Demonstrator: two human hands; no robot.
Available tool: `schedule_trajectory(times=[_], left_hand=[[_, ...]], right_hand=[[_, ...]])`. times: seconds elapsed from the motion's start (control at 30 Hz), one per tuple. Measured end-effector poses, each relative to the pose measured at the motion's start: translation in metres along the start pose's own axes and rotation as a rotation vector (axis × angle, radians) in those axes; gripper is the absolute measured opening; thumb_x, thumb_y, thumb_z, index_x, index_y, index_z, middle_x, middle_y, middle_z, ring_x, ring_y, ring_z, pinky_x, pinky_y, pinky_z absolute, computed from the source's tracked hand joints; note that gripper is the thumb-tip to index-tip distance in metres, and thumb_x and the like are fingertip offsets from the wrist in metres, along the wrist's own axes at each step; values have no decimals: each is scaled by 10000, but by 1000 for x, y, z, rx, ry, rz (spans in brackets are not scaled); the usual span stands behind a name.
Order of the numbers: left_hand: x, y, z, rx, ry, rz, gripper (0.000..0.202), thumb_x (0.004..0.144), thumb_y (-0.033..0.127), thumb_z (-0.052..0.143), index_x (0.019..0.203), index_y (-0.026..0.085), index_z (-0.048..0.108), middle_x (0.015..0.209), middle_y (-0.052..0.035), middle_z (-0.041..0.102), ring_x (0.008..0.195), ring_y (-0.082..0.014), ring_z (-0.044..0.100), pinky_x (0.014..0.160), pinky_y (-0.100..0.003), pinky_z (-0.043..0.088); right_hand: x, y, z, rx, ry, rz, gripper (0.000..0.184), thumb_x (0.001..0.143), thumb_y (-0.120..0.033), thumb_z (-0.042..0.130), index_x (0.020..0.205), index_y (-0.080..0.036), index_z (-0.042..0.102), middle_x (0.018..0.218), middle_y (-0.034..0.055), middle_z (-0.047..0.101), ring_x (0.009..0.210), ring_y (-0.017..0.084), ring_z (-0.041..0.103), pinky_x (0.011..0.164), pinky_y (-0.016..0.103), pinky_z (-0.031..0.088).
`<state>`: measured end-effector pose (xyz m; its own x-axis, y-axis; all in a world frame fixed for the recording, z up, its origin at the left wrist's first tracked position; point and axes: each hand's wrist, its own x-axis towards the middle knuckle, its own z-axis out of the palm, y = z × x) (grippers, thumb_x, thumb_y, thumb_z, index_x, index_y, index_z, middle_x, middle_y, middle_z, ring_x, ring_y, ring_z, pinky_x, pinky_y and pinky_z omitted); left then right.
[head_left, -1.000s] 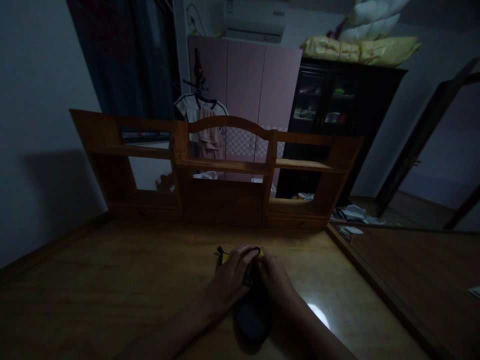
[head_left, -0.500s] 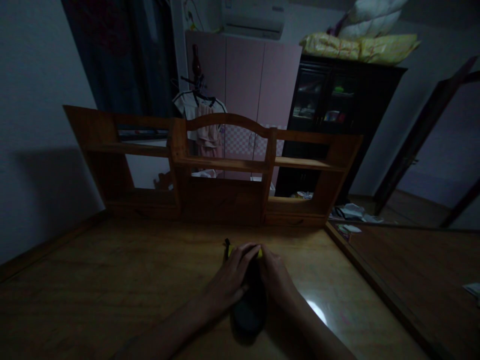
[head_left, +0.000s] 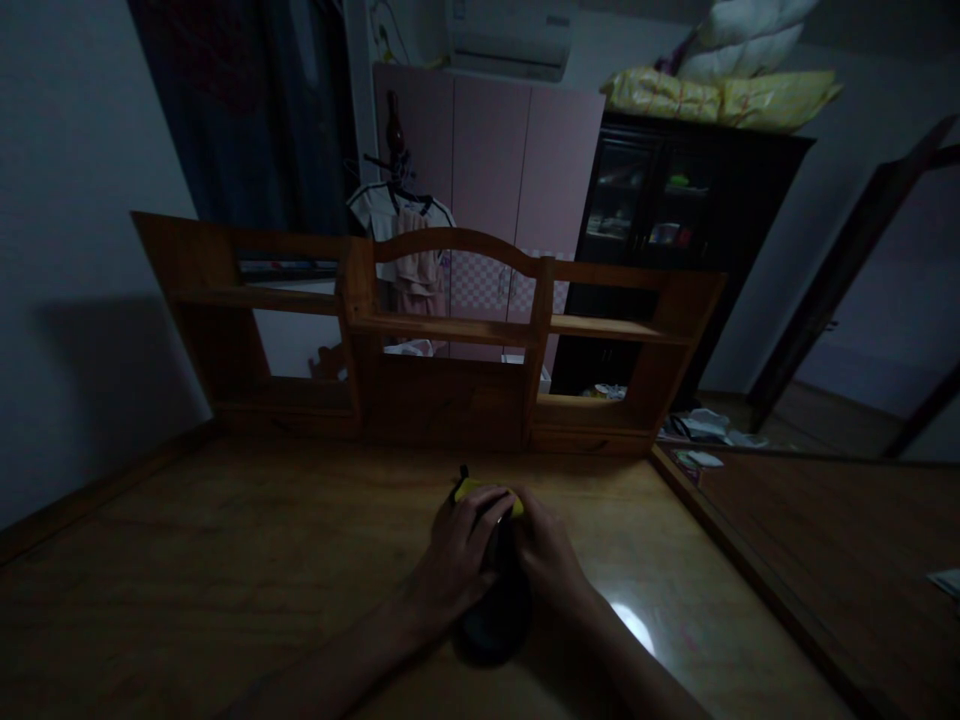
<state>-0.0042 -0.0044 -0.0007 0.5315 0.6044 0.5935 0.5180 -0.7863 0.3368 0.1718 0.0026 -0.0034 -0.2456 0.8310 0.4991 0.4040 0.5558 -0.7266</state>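
Observation:
A dark shoe [head_left: 495, 625] with a yellow lining [head_left: 467, 488] rests on the wooden surface, its rounded toe towards me. A small black tab [head_left: 463, 471] sticks up at the far end. My left hand [head_left: 463, 545] is curled over the shoe's opening from the left, its fingers around the yellow rim. From the right, my right hand [head_left: 546, 545] grips the other side of the rim, with its fingertips close to those of the left. Both hands cover the middle of the shoe, and the dim light hides its details.
A wooden shelf unit [head_left: 442, 325] stands across the far edge of the wooden surface [head_left: 247, 560]. A raised wooden edge [head_left: 735, 540] runs along the right. Behind are pink cupboards [head_left: 487, 150], hanging clothes [head_left: 409, 230] and a black cabinet [head_left: 697, 200]. A white wall [head_left: 82, 250] is at left.
The shoe has shifted slightly away from me, and its far end has turned a little. More of the yellow lining shows beside my left hand. Both hands stay on the shoe.

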Motion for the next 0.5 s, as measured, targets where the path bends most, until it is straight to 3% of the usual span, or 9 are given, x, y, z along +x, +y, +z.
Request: schedule_trajectory(times=[0.1, 0.23, 0.37, 0.5], left_hand=[[-1, 0, -2, -14, 25, 12, 693, 882, 504, 467, 1451, 212, 201, 1447, -138, 280, 1348, -296, 275, 1108, -474, 263], [-2, -1, -1, -13, 65, 17, 693, 891, 589, 362, 1452, 212, 207, 1450, -142, 282, 1342, -301, 285, 1107, -478, 252], [-2, -2, 1, 2, 116, 13, 675, 895, 593, 339, 1444, 216, 233, 1436, -140, 304, 1332, -300, 302, 1096, -472, 269], [-1, -1, 2, 29, 130, -51, 642, 888, 464, 477, 1438, 234, 238, 1415, -125, 330, 1317, -278, 326, 1092, -452, 291]], right_hand=[[1, -3, 0, 78, 16, 36, 484, 810, -99, 428, 1278, -219, 456, 1060, 41, 622, 924, 182, 583, 826, 297, 462], [3, -11, -1, 148, 18, 43, 483, 812, -104, 430, 1277, -228, 468, 1171, 37, 589, 1052, 188, 556, 933, 320, 428], [6, -16, -3, 221, 5, 44, 489, 795, -109, 446, 1268, -233, 474, 1175, 30, 587, 1102, 189, 537, 984, 327, 401], [8, -17, -3, 330, -27, 94, 515, 772, -113, 459, 1273, -235, 465, 1226, 24, 562, 1155, 188, 504, 1024, 329, 369]])
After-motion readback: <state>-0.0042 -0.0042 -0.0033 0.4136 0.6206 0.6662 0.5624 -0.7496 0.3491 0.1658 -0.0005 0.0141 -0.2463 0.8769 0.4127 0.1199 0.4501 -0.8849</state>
